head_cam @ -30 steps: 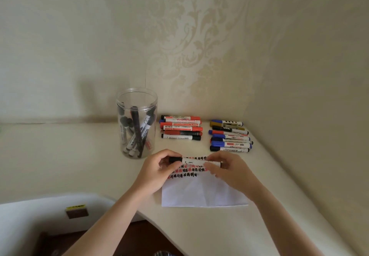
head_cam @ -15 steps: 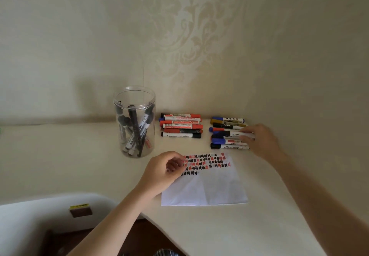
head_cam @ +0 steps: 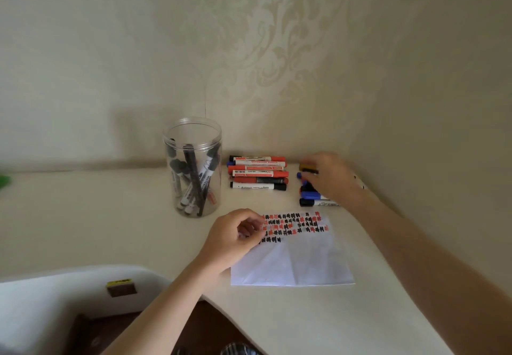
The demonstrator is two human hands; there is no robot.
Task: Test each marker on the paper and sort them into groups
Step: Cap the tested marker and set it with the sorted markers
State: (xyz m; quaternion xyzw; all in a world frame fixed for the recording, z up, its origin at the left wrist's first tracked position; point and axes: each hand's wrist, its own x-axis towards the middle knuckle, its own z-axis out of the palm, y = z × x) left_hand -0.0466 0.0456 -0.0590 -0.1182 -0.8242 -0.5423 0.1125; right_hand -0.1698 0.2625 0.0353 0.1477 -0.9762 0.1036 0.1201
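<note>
Markers lie in two sorted rows at the back of the table, and that is where we see the trouble starting. Our right hand rests flat over the blue-capped group, fingers spread on top of it; we cannot tell whether they grip one marker or only press on the pile. Round barrels roll, so a nudge here could scatter that row toward the red group just beside it, and the sorting would blur. Our left hand sits on the upper left corner of the paper, fingers curled loosely with nothing visible in them, covering part of the red and black test marks. If that ink is wet, we judge it could smear under the knuckles. Lifting the hand carelessly could also drag the sheet. More markers stand in the clear jar, near our left hand's path; a careless reach might tip it.
</note>
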